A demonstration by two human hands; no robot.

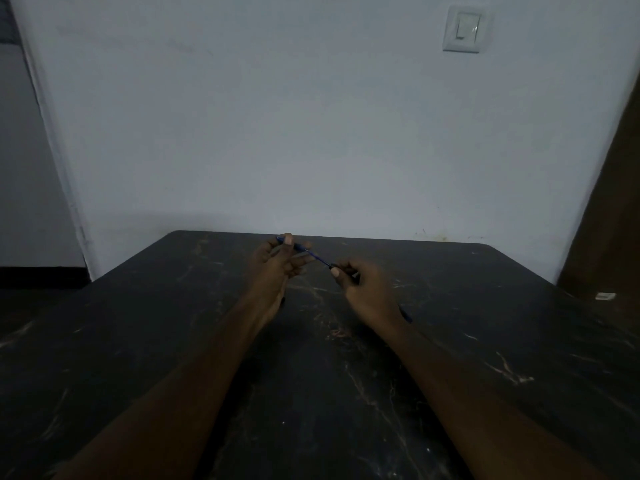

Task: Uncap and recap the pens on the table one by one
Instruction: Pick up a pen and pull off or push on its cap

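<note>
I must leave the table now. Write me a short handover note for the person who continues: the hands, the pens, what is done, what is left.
Left hand: pinches the blue pen by its barrel, above the table.
Right hand: pinches the dark cap right at the pen's tip.
Second pen: on the table, mostly hidden under the right wrist.
Done: this pen appears uncapped, or nearly; the dim picture does not settle it.
Left: probably seat the cap, lay this pen down, then do the other pen.
</note>
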